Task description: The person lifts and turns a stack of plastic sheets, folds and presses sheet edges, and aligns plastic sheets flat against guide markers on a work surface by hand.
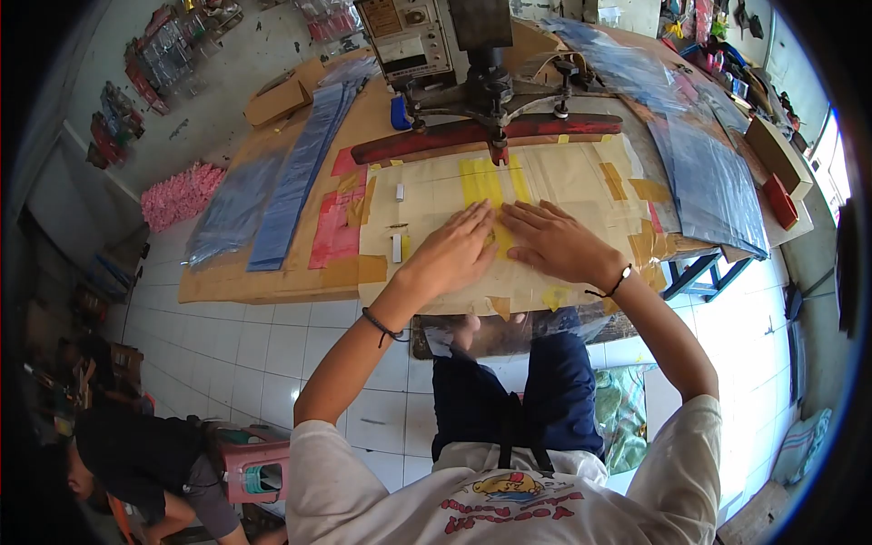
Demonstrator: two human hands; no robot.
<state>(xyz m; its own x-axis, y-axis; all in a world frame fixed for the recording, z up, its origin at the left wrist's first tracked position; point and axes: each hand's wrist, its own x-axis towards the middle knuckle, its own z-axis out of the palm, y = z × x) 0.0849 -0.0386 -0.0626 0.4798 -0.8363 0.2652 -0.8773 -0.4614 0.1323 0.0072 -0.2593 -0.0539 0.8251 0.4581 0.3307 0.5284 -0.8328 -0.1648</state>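
Observation:
My left hand (454, 247) lies flat on a tan, tape-patched work board (427, 191), fingers pointing toward the machine. Beside it my right hand (565, 247) rests flat too, its fingertips close to the left ones. Clear plastic film (581, 325) shows at the board's front edge above my lap; how far it reaches under my palms is hard to see. Yellow tape strips (481, 182) run ahead of my fingertips. Beyond them is the long red-brown bar (391, 145) of a press machine (495, 95). Two small white blocks (397, 247) sit left of my left hand.
Blue-tinted plastic sheets (304, 182) lie on the table's left, and more plastic sheets (708, 177) lie on the right. A control box (409, 41) and a cardboard box (283, 95) stand behind. Another person (145, 459) bends near a pink stool (259, 468) at lower left.

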